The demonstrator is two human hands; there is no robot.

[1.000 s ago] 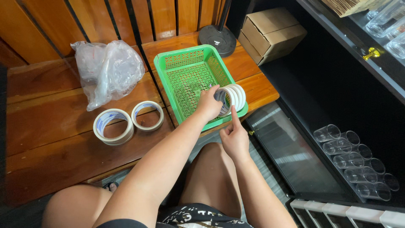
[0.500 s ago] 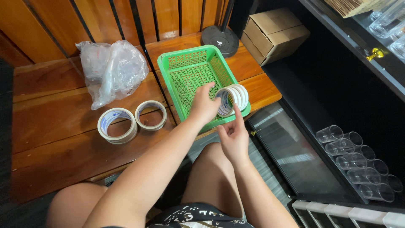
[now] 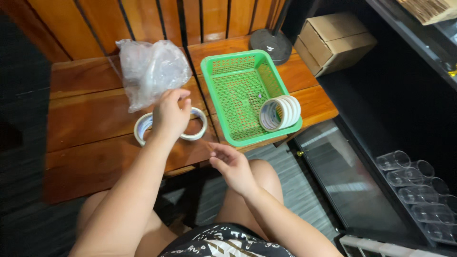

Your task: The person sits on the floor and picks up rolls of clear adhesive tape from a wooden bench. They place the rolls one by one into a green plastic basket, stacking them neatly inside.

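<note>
My left hand (image 3: 171, 114) hovers with bent fingers over two white tape rolls lying flat on the wooden table (image 3: 85, 138), hiding part of the left roll (image 3: 141, 128) and part of the right roll (image 3: 199, 127). It lifts nothing that I can see. My right hand (image 3: 233, 164) is held open and empty over my knee, just below the front rim of the green plastic basket (image 3: 223, 62). Inside the basket a stack of several white tape rolls (image 3: 281, 113) stands on edge at the front right corner.
A crumpled clear plastic bag (image 3: 152, 69) lies behind the two rolls. A black round stand base (image 3: 271, 45) and a cardboard box (image 3: 333, 40) sit at the back right. Clear plastic cups (image 3: 419, 190) lie on the dark shelf at the lower right.
My left hand has let go of the stack in the basket and swung left to the two rolls on the table. My right hand has drawn back from the basket.
</note>
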